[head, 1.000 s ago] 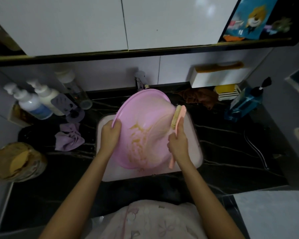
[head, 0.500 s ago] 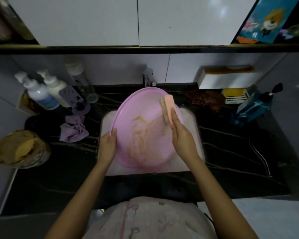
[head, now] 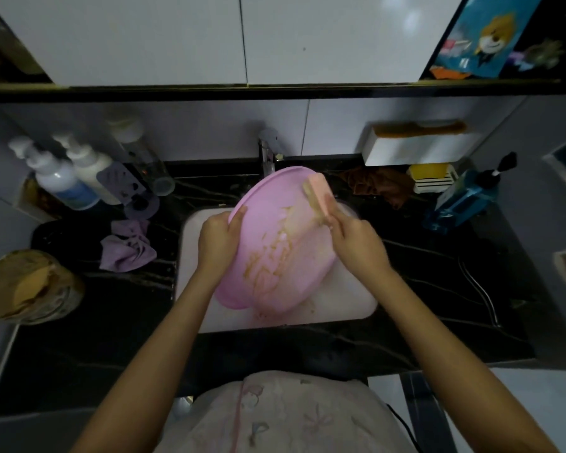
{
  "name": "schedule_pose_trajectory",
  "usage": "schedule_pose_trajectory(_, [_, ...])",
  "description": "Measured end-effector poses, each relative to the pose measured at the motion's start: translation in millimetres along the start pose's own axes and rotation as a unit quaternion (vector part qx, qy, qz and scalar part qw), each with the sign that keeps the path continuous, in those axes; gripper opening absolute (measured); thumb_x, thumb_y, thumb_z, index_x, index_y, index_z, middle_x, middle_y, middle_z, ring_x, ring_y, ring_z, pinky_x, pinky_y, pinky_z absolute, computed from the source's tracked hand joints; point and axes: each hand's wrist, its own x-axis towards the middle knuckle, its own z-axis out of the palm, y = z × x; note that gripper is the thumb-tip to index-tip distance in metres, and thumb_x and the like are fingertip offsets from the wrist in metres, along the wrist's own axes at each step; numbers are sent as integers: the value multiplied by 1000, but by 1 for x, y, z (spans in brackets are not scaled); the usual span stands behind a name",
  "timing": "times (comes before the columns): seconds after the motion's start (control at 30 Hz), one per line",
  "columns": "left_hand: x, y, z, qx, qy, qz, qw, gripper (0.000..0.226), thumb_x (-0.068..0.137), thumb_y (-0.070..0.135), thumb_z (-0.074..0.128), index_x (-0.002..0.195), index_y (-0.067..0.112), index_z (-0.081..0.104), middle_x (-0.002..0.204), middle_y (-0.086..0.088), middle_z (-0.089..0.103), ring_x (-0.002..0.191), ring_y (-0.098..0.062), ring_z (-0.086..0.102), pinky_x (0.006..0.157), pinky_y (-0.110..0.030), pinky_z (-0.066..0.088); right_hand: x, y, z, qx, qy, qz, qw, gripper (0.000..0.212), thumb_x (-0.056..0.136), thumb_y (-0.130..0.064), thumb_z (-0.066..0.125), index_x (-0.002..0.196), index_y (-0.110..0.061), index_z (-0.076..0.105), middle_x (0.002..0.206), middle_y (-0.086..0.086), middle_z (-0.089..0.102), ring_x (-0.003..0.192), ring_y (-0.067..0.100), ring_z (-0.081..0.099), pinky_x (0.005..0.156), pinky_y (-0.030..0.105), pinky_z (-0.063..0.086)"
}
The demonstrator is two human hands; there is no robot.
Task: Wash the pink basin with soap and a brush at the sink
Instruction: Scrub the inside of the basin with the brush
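Running across the whole view, one black marbled table [head: 438, 289] carries everything here, with two white cupboard doors [head: 177, 37] hanging above it. One white sink [head: 350, 299] is set into the table's middle. The one pink basin [head: 275, 243] stands tilted in that sink, its near edge down in the bowl and its far rim raised toward the single tap [head: 267, 155]. Yellowish streaks [head: 272, 256] smear its inside.

Two bare hands work on it. The left hand [head: 216, 237] grips the basin's left rim, its fingers [head: 237, 220] curled over the edge onto the inside. The right hand [head: 356, 240] holds the handle of one pink brush [head: 317, 194], fingers closed round it, and the bristles press against the inner wall at the upper right, just below the rim.

On the left of the table sit one round tan-topped jar [head: 23, 286], one crumpled purple cloth [head: 128, 250], two white pump bottles [head: 56, 178] side by side, and one clear bottle [head: 144, 158] behind them. On the right, one white box [head: 415, 148] is fixed to the wall. Below it lie one brown cloth [head: 383, 184] and one yellow-topped holder [head: 432, 176]. One blue pump bottle [head: 464, 197] stands furthest right.
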Motion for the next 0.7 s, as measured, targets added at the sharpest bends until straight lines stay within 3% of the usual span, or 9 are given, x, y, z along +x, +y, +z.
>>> schedule_pose_trajectory(0.13, [5,2,2,-5,-15,-1,1000,52,93,43,44,49,22,27,46,7,31,48,-13,31,50,-32,24,-36,-17,8,-105,-78,-153,979,55,101,-34,33,147,-44,5,75,14,60,72,33,61,57,35,41])
schedule_pose_trajectory(0.2, [4,4,4,-1,-20,-1,1000,53,95,41,44,48,22,27,46,6,32,48,-14,32,51,-31,24,-20,4,-7,-120,-39,-70,989,53,101,-33,34,148,-42,12,71,11,56,70,33,61,53,32,36])
schedule_pose_trajectory(0.27, [5,8,5,7,-20,-8,1000,54,97,36,46,48,22,28,46,5,34,48,-14,33,51,-31,24,2,13,-6,-42,16,5,999,51,101,-30,35,149,-37,19,67,5,51,59,26,55,49,29,36])
schedule_pose_trajectory(0.33, [6,9,2,16,-19,-24,999,54,97,35,46,48,22,29,47,4,34,48,-14,33,50,-31,24,-11,-6,14,19,20,-32,999,50,100,-33,33,148,-37,19,64,8,55,53,27,52,49,33,39])
schedule_pose_trajectory(0.43, [10,5,-7,14,-18,-40,999,54,97,33,47,49,19,27,46,4,31,47,-11,29,52,-34,23,-50,-5,46,-12,11,-142,990,52,96,-43,27,147,-36,21,60,15,62,50,35,56,44,34,40])
schedule_pose_trajectory(0.5, [10,7,-10,21,-17,-38,999,54,97,32,48,49,18,27,46,4,30,46,-9,28,53,-35,23,-32,16,41,14,58,-51,997,52,97,-40,28,148,-34,19,65,19,63,56,39,58,46,37,42])
schedule_pose_trajectory(0.57, [8,10,-8,30,-14,-26,999,54,98,32,47,49,19,28,46,5,30,46,-8,29,51,-33,25,-8,20,39,122,93,95,984,48,101,-29,32,149,-30,26,70,19,62,63,39,60,49,38,43])
schedule_pose_trajectory(0.6, [5,10,-7,34,-15,-21,999,54,98,31,47,49,20,27,46,6,30,46,-8,28,50,-33,25,-9,9,43,162,107,112,974,48,101,-25,34,148,-28,28,71,17,63,63,37,60,51,37,43])
schedule_pose_trajectory(0.7, [5,3,-6,7,-9,-9,1000,54,98,28,48,50,23,24,46,7,28,46,-7,26,51,-33,21,-54,-28,72,168,88,-10,982,52,99,-29,34,149,-26,21,67,14,64,53,29,57,48,32,42])
